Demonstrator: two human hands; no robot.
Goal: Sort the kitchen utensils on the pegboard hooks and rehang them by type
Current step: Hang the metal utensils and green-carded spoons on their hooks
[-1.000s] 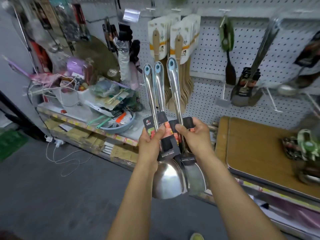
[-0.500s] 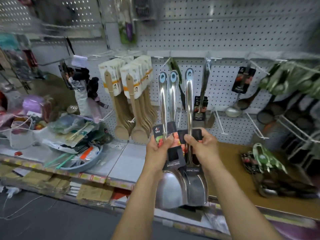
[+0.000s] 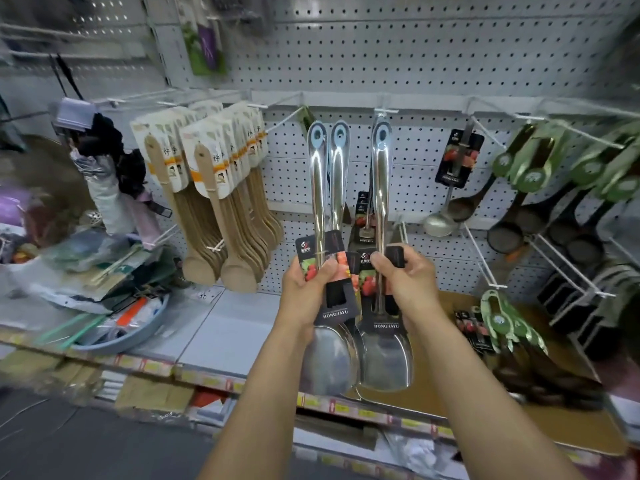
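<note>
Steel spatulas [image 3: 381,216] upright before pegboard [image 3: 433,57], both hands' grip.

Pegboard [image 3: 398,64]: upper panel above the hook rail largely bare; free passage is afforded there.
Hook rail, left part: blocked by two packed rows of wooden spatulas [image 3: 221,202].
Hook rail, centre: bare hook [image 3: 287,121] beside the spatulas, open board beneath it; further right, access is obstructed by the raised steel utensils [image 3: 346,188] and carded items [image 3: 363,220] hung behind them.
Right part: a ladle [image 3: 446,209] and crowded black ladles [image 3: 554,209] on long wire prongs.
Shelf [image 3: 221,323]: bare grey strip at centre; left end is taken up by a filled basin [image 3: 131,327], right end by a heap of utensils [image 3: 512,337].
</note>
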